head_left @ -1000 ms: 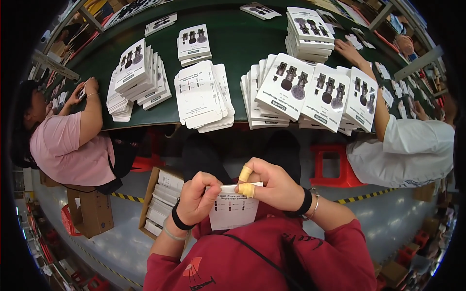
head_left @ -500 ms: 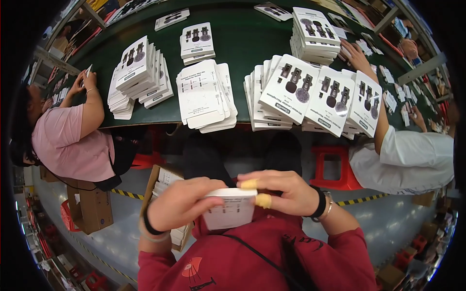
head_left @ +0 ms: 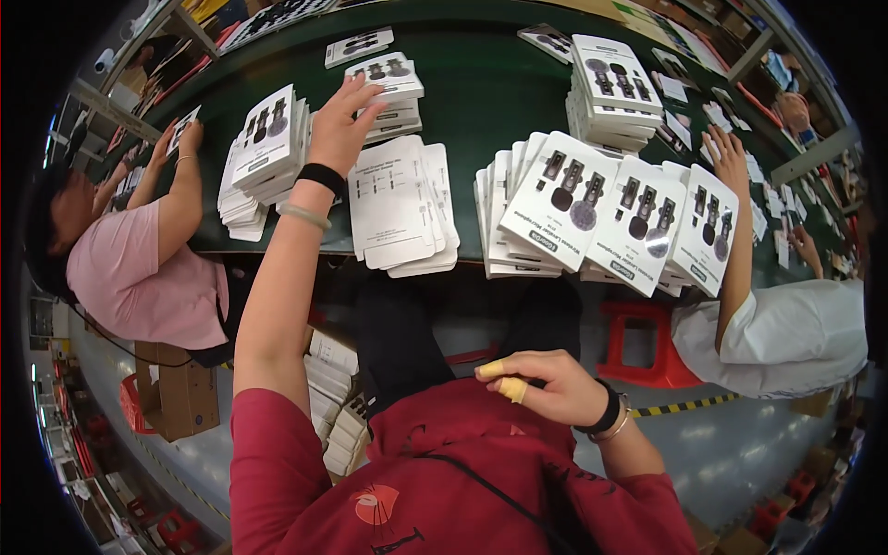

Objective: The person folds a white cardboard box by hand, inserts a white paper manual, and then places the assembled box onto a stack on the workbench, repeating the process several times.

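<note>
Left hand (head_left: 340, 118) palm hidden, contact with card stack (head_left: 268, 143) unclear; right hand (head_left: 541, 387) contents hidden.

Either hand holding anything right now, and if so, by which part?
Nothing is visibly held. The left hand reaches out open over the stacks of white cards on the green table; the right hand rests near the chest, apparently empty.

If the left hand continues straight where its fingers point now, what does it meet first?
Probably the short stack of white cards just beyond the left hand; its fingertips seem almost at its edge, though depth is unclear.

Card stacks (head_left: 398, 199) on green table (head_left: 490, 102): roughly seven; red stool (head_left: 647, 342): one.
</note>
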A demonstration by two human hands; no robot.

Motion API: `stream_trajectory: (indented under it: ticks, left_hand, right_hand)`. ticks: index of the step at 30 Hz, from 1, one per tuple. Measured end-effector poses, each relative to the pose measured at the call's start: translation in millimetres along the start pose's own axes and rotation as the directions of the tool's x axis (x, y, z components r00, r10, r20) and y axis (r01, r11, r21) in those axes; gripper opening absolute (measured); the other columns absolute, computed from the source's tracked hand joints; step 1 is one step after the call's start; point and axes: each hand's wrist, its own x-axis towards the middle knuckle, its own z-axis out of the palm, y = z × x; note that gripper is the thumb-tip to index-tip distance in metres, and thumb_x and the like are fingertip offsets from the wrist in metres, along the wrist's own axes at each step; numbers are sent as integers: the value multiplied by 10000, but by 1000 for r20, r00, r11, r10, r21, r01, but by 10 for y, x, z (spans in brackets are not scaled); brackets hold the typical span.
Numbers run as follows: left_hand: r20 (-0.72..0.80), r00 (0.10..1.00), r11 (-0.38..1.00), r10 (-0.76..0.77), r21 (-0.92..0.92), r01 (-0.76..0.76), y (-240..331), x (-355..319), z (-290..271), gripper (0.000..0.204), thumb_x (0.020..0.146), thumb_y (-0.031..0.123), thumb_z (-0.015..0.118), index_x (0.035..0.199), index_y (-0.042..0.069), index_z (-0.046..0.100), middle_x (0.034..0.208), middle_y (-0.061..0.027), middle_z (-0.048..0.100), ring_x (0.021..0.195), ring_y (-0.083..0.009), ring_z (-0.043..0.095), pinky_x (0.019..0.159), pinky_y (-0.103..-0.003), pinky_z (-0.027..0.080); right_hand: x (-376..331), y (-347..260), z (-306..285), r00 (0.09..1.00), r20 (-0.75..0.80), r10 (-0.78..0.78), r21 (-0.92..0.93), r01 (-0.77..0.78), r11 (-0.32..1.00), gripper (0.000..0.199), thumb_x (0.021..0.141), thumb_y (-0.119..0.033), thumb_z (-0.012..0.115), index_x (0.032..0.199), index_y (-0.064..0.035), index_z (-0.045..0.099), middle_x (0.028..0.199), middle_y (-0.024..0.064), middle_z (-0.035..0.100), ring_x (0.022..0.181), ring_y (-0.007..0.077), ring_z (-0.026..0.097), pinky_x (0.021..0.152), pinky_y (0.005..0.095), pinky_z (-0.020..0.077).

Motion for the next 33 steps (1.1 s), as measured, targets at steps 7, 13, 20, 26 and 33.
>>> stream_trajectory:
  ticks: [7, 13, 20, 26, 33]
  left_hand:
    - [108, 992, 969, -63, 245, 34, -293, -149, 200, 443, 901, 274, 738, 1295, 99, 634, 1436, -244, 529, 1377, -377, 470, 1091, -389, 431]
    - [220, 904, 866, -368, 434, 247, 683, -768, -142, 590, 866, 319, 768, 1286, -43, 566, 1298, -279, 588, 1132, -415, 616, 941, -439, 511]
    - [279, 819, 865, -501, 188, 465, 499, -1420, -382, 536, 881, 317, 755, 1206, -80, 598, 1058, -221, 693, 888, -343, 680, 801, -394, 542]
    - [190, 768, 580, -611, -554, 598, 793, -1619, -550, 326, 982, 195, 647, 1164, -73, 606, 983, -106, 700, 857, -129, 637, 772, -282, 519]
    - [241, 849, 678, -470, -517, 522, 1760, -2319, -766, 198, 1028, 110, 556, 1139, -46, 605, 1009, -56, 684, 903, -81, 610, 798, -244, 501]
  right_hand:
    - [-16, 110, 20, 999, 10, 40, 37, -40, 998, 244, 980, -60, 611, 1199, 13, 687, 1070, 135, 729, 960, 192, 718, 838, 285, 560]
    - [28, 48, 7, 1000, -15, 0, -6, 0, 1000, 253, 979, -101, 605, 1201, -17, 692, 1041, 119, 735, 906, 192, 714, 811, 288, 556]
    - [82, -66, 279, 996, 63, -61, -71, 65, 995, 253, 985, -106, 612, 1202, 0, 688, 1048, 120, 735, 891, 189, 714, 811, 287, 557]
    - [187, -209, 420, 973, -34, -230, -229, 216, 949, 224, 978, -80, 612, 1167, -3, 705, 961, 103, 718, 837, 196, 702, 766, 287, 554]
    - [264, -627, 429, 803, -474, -360, -458, 124, 880, 572, 963, -46, 589, 1502, -5, 402, 861, 77, 676, 647, 117, 600, 614, 238, 509]
